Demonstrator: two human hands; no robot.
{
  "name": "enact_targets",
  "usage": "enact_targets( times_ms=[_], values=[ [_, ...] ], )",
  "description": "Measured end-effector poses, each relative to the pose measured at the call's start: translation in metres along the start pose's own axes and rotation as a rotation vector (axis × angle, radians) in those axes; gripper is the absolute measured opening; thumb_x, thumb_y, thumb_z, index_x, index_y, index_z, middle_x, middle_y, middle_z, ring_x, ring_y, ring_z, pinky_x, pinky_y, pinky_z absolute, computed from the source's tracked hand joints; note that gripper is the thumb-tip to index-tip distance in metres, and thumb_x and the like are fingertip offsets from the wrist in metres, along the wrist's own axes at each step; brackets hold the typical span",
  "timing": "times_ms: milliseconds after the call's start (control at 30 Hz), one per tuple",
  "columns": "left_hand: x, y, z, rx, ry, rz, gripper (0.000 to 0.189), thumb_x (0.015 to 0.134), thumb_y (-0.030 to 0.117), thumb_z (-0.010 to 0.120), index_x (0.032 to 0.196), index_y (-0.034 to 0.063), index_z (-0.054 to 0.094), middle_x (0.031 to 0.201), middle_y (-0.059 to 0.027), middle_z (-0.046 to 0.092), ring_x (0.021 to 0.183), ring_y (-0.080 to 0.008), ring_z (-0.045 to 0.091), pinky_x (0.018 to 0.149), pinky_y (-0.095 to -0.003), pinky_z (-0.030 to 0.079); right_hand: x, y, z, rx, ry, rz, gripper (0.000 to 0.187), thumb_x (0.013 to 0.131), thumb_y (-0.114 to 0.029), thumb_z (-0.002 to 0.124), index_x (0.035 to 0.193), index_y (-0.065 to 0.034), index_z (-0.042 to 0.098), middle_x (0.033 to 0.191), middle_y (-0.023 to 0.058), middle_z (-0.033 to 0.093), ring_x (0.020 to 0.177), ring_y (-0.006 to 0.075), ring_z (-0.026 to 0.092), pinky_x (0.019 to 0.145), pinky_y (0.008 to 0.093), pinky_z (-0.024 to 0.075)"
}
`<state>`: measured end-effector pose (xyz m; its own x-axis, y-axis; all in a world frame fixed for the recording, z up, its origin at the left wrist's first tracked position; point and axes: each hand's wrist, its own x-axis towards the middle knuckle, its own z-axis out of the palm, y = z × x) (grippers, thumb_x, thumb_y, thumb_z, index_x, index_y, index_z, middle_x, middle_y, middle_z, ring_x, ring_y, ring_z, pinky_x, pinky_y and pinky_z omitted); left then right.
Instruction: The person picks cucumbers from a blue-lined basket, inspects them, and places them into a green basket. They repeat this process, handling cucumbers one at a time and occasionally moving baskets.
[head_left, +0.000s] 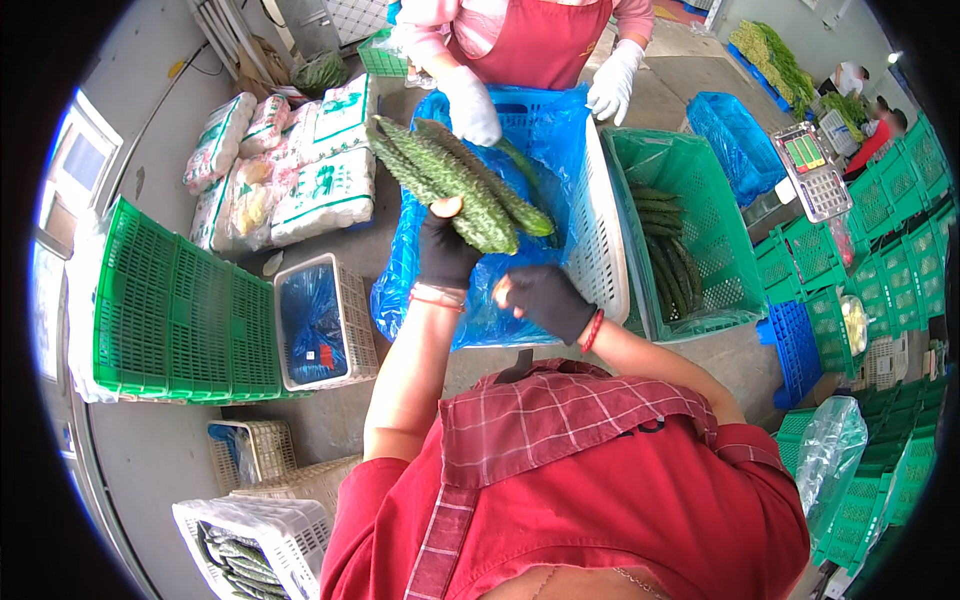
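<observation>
My left hand (450, 251), in a black fingerless glove, grips a bunch of bumpy green cucumbers (457, 191). They are raised over a large white plastic crate (600, 247) lined with a blue plastic bag (420, 277). My right hand (544, 300), gloved alike, is over the crate's near side, apart from the cucumbers. Its fingers are curled and blurred, and I see nothing held in them. A few cucumbers (525, 165) lie inside the lined crate, partly hidden by the held ones.
Across the crate stands a co-worker in white gloves (619, 82). At right, a green crate (712, 247) holds cucumbers (667, 262), near a digital scale (814, 172). Left are stacked green crates (187, 307), a small white crate (360, 330) and packed bags (322, 187). Another white crate (292, 532) holds cucumbers.
</observation>
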<state>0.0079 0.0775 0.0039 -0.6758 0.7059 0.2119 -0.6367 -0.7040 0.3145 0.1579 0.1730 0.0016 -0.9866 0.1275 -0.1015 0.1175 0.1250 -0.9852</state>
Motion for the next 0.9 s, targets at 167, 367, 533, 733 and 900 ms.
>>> enact_targets(
  times_ms=[167,367,533,733,900],
  values=[
    [-0.012,0.031,-0.005,0.103,-0.085,-0.06,0.079,0.07,0.026,0.068,0.136,-0.0028,0.038,0.127,-0.024,0.052,0.117,-0.0408,0.05,0.106,-0.0513,0.037,-0.001,0.02,0.038,-0.882,-0.397,-0.818,0.017,0.082,-0.02,0.06,0.073,-0.0062,0.064,0.086,0.0142,0.061,0.08,0.0326,0.06,0.07,0.0428,0.0477],
    [-0.029,0.06,-0.016,0.379,-0.129,-0.196,0.096,0.053,0.03,0.078,0.133,-0.0065,0.041,0.118,-0.0219,0.057,0.106,-0.0368,0.057,0.097,-0.0477,0.046,0.005,0.016,0.082,-0.653,-0.3,-0.7,0.017,0.066,-0.009,0.064,0.082,-0.0045,0.064,0.092,0.0159,0.062,0.082,0.0358,0.06,0.073,0.0444,0.0479],
    [-0.042,0.064,-0.027,0.331,-0.259,-0.223,0.123,0.054,0.025,0.084,0.151,0.0243,0.01,0.118,-0.0219,0.056,0.105,-0.0373,0.057,0.094,-0.0503,0.046,0.013,0.003,0.079,-0.696,-0.695,-0.196,0.029,0.068,-0.007,0.061,0.096,-0.0022,0.066,0.125,0.0234,0.051,0.091,0.0365,0.061,0.08,0.0424,0.0485],
    [-0.069,0.074,-0.039,0.48,-0.073,-0.141,0.092,0.06,0.015,0.077,0.141,0.0055,0.033,0.111,-0.0196,0.061,0.098,-0.034,0.061,0.088,-0.0449,0.05,-0.003,0.008,0.069,-0.58,-0.301,-0.812,0.027,0.073,-0.003,0.059,0.098,-0.0027,0.068,0.093,0.0192,0.066,0.096,0.0318,0.061,0.084,0.0395,0.0462],
    [-0.051,0.066,-0.019,0.574,-0.153,-0.277,0.092,0.056,0.025,0.08,0.134,-0.0043,0.041,0.119,-0.0189,0.056,0.106,-0.0338,0.057,0.093,-0.0444,0.047,-0.027,0.016,-0.015,-0.073,-0.328,-0.104,0.022,0.076,-0.002,0.064,0.097,0.0012,0.069,0.092,0.0099,0.07,0.083,0.0151,0.065,0.076,0.0297,0.0504]
  ],
)
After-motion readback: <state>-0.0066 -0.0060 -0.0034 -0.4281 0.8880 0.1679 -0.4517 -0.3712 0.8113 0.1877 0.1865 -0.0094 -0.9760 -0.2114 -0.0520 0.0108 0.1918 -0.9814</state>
